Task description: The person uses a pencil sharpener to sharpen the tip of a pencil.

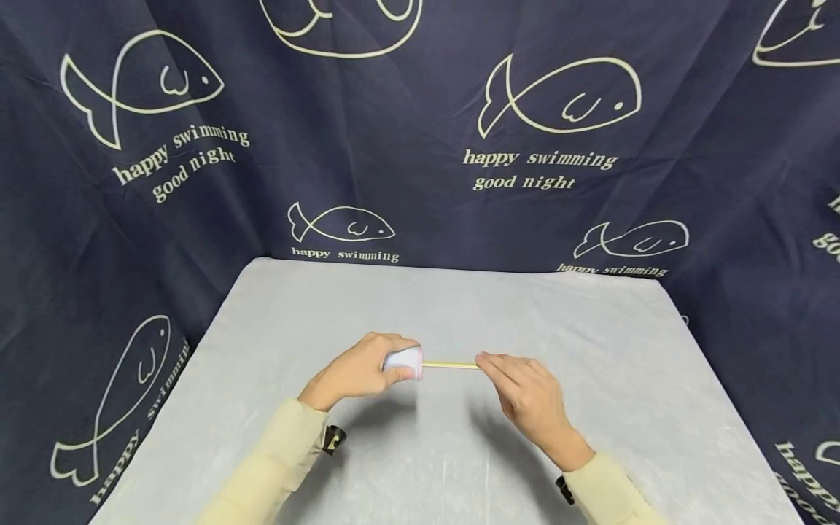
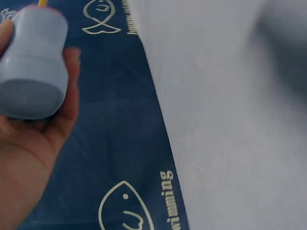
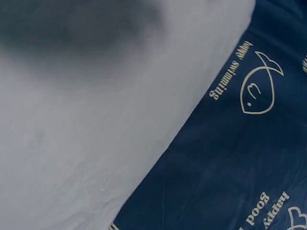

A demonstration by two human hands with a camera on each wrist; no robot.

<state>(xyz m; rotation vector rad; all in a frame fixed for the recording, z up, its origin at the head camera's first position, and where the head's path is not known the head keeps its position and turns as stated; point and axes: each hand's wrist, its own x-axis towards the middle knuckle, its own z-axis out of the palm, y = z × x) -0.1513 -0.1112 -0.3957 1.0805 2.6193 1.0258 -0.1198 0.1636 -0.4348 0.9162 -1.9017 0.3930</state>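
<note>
My left hand [image 1: 363, 367] grips a pale blue-white pencil sharpener [image 1: 403, 359] with a pink rim, held sideways above the table. In the left wrist view, the fingers wrap round the waisted body of the sharpener [image 2: 36, 62], and its grey-blue base faces the camera. A thin yellow pencil [image 1: 449, 364] runs straight from the sharpener's pink end towards the right. My right hand [image 1: 530, 397] pinches the pencil's far end between thumb and fingertips. The pencil's other end is hidden inside the sharpener. The right wrist view shows neither the right hand nor the pencil.
A table [image 1: 420, 306] under a pale grey cloth spreads beneath both hands, which cast shadows on it. Dark blue curtains [image 1: 420, 146] printed with white fish and lettering enclose its back and sides.
</note>
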